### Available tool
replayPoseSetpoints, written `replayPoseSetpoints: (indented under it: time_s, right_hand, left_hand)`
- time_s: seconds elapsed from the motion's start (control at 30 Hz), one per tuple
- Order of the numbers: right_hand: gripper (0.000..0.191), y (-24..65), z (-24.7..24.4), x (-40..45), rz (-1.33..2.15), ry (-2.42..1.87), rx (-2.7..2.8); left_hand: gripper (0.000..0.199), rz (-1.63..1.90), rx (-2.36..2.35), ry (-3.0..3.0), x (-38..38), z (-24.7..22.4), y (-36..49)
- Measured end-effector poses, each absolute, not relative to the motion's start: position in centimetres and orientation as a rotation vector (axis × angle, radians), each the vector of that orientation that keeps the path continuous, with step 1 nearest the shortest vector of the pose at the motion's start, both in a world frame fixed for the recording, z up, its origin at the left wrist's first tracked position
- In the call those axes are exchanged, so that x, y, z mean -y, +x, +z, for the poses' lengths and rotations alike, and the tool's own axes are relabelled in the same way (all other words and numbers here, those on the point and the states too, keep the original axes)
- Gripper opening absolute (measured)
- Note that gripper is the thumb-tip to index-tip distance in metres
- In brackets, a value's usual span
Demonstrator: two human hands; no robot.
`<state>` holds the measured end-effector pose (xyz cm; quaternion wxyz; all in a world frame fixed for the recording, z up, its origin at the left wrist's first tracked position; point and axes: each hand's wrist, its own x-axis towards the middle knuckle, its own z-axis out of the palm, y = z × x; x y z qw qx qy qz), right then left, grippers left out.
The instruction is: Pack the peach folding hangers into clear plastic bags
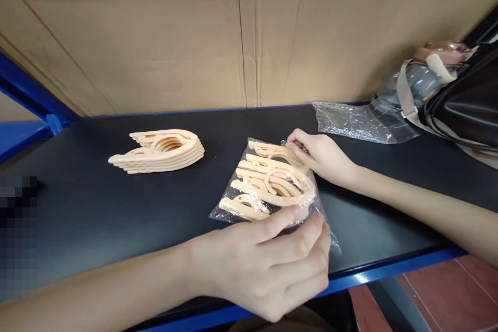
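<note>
A clear plastic bag [225, 215] lies on the black tabletop in front of me, with several cream plastic folding hangers [268, 171] inside it. My right hand [322, 154] pinches the bag's far right corner between closed fingers. Across the near right side of the bag, my left hand [268, 259] is curled, its fingers closed round that edge; the fingertips on the underside are hidden. Left of the bag, apart from both hands, a neat stack of matching cream hangers [167, 158] rests flat.
An empty clear plastic bag [354, 122] lies at the back right. Beside it are a clear bottle [422, 83] with a strap and a dark bag [467, 98]. Cardboard [194, 36] stands behind the black table [97, 207], which has a blue metal edge [392, 268].
</note>
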<state>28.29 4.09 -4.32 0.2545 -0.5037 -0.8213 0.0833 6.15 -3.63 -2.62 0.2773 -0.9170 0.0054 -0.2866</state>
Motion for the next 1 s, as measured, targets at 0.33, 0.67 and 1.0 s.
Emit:
replayPoseSetpoints:
  time_s: [0.33, 0.67, 1.0]
  right_hand:
    - [0.019, 29.0, -4.6, -4.8, 0.188, -1.472, 2.200]
    - [0.014, 30.6, -4.7, -5.7, 0.127, -1.514, 2.241]
    - [0.028, 30.5, -3.8, -5.3, -0.226, -1.266, 2.404]
  left_hand:
    - [0.017, -0.891, -0.027, -2.596, 2.6, -3.3, 4.8]
    - [0.022, -0.694, 0.138, -2.718, -0.2, -3.1, 3.8]
    - [0.015, -0.955, 0.583, -3.113, -1.1, -3.4, 3.8]
